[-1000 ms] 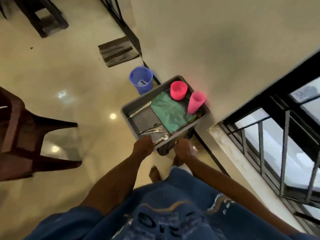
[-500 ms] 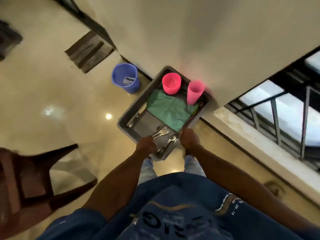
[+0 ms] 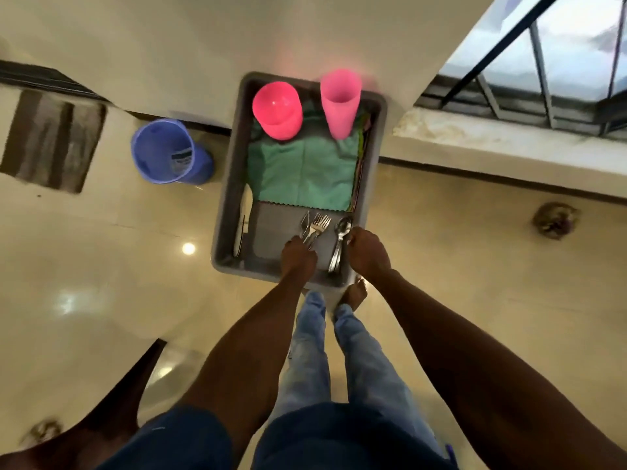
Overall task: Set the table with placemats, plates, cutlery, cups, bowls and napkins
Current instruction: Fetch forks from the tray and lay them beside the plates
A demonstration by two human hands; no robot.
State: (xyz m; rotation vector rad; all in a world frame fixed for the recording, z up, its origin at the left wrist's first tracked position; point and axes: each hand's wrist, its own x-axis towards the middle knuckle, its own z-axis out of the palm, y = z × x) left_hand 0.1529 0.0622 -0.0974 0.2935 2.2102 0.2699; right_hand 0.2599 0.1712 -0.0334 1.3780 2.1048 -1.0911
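While both hands reached down into it, the grey tub (image 3: 226,184) sat low over the floor, its far end against the wall. The left hand (image 3: 298,258) was at the near edge with fingers curled round the handles of the forks (image 3: 316,226), tines fanned toward the tub's middle. The right hand (image 3: 367,253) was closed at the near right corner, on the rim and just beside the spoons (image 3: 340,239); whether it gripped the rim or the spoons could not be told. The spoons lay along the right wall, bowls pointing to the far end. A green napkin (image 3: 302,174) covered the middle of the tub, its scalloped edge just beyond the forks. At the far end stood a pink bowl (image 3: 278,109) near the far left corner and a taller pink cup (image 3: 339,100) near the far right corner, both on the napkin's far part. A white plate (image 3: 245,212) stood on edge against the left wall. Something striped was tucked along the right wall, too hidden to name. Outside the tub, a blue bin (image 3: 169,154) stood on the floor to its left by the wall, with a dark striped mat (image 3: 51,140) further left. A bare foot (image 3: 354,294) and jeans showed under the near edge.
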